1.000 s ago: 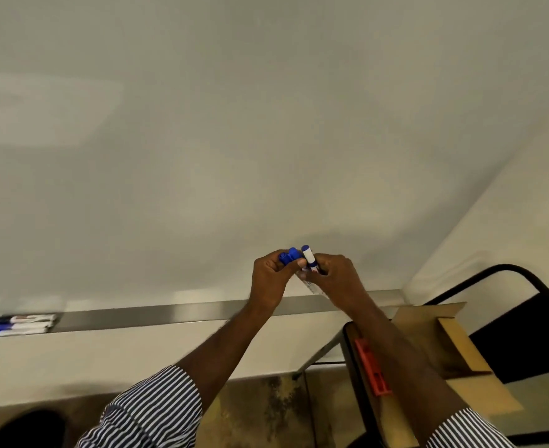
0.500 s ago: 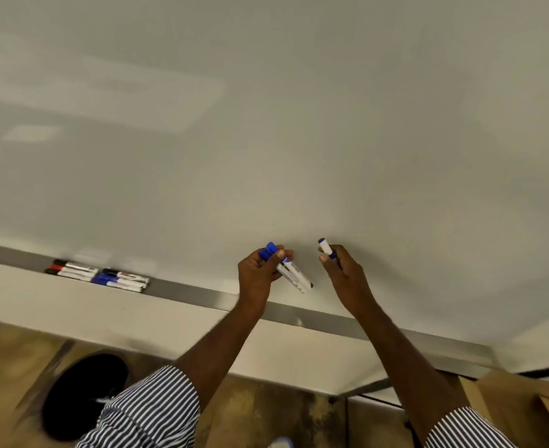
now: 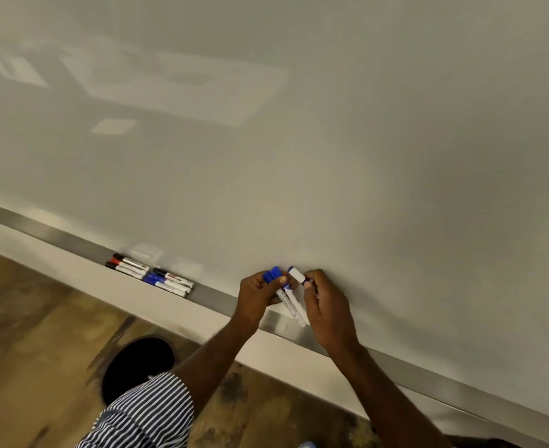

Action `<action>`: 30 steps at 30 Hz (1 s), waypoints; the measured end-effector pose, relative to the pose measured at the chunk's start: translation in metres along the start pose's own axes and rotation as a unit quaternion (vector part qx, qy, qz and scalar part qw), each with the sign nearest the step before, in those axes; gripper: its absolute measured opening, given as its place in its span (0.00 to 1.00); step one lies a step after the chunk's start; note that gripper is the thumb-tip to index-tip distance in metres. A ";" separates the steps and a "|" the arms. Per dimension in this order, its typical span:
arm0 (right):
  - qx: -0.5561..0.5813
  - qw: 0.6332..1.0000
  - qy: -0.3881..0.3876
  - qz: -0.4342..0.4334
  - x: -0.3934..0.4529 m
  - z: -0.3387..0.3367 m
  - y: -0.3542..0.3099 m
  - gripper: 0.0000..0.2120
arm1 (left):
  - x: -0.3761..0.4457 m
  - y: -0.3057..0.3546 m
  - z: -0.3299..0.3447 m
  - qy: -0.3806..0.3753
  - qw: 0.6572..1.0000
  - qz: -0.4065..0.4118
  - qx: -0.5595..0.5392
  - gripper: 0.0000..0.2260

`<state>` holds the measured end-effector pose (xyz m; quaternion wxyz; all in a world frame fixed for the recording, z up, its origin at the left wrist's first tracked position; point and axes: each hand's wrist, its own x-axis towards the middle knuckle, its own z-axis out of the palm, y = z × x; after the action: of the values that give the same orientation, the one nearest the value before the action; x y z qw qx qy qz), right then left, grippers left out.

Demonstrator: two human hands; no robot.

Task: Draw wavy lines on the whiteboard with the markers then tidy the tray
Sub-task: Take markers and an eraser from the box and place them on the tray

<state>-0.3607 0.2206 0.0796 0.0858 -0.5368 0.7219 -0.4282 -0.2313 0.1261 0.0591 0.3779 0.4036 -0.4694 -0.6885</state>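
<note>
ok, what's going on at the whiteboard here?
A person stands at a blank whiteboard with blue markers in both hands. The left hand pinches blue caps along with a marker; the right hand holds another marker right beside it, just above the tray. No lines are drawn yet. Several more markers, black, red and blue capped, lie in the tray to the left.

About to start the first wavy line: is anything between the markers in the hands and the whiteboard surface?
Nothing visible. The left hand and right hand hold blue markers close to the whiteboard, which is bare above them. The spare markers lie in the tray, off to the left.
</note>
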 end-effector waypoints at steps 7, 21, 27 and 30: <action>-0.017 0.999 0.022 -0.035 -0.003 0.044 0.000 0.05 | 0.009 -0.019 -0.048 0.024 0.999 -0.026 -0.006 0.07; -0.071 0.992 -0.063 0.080 0.005 0.170 -0.017 0.16 | 0.054 -0.007 -0.198 0.144 0.982 -0.052 -0.108 0.06; -0.107 0.981 -0.088 0.135 0.005 0.231 -0.018 0.13 | 0.072 0.007 -0.255 0.152 0.977 -0.034 -0.146 0.06; -0.118 0.971 -0.145 0.149 0.009 0.254 -0.022 0.11 | 0.075 0.011 -0.274 0.157 0.974 -0.037 -0.156 0.07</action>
<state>-0.2009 0.0780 -0.0593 0.1884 -0.4862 0.8189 -0.2398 -0.0093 -0.0383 -0.0092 0.4795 0.4595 -0.2757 -0.6949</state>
